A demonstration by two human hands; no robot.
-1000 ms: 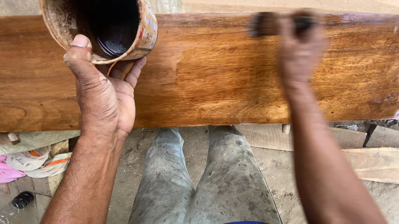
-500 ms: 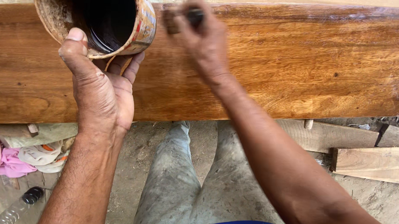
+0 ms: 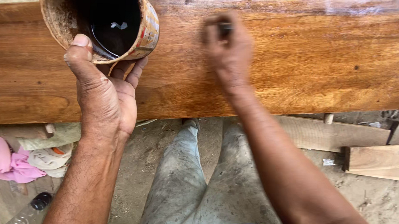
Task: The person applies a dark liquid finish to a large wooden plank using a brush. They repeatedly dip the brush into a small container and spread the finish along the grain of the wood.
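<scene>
**Brush on Plank, Can Held at Left**

The brush (image 3: 224, 28) sits on the upper face of the wooden plank (image 3: 298, 62), near its far edge and roughly at mid-length. Only a dark part of the brush shows between the fingers; the rest is blurred. The right hand (image 3: 228, 51) is clenched around it, knuckles up, forearm running down to the lower right.

The plank spans the view horizontally. Its surface is glossy orange-brown, with visible grain and a small dark knot toward the right.

The left hand (image 3: 105, 95) grasps a stained, rusty can (image 3: 101, 20) at the plank's left end, thumb over the near rim, fingers beneath. Dark liquid lies inside the can.

Below the plank: dusty grey trousers (image 3: 206, 183), pale boards (image 3: 366, 148) on the ground at right, pink and white rags (image 3: 16, 161) at left.
</scene>
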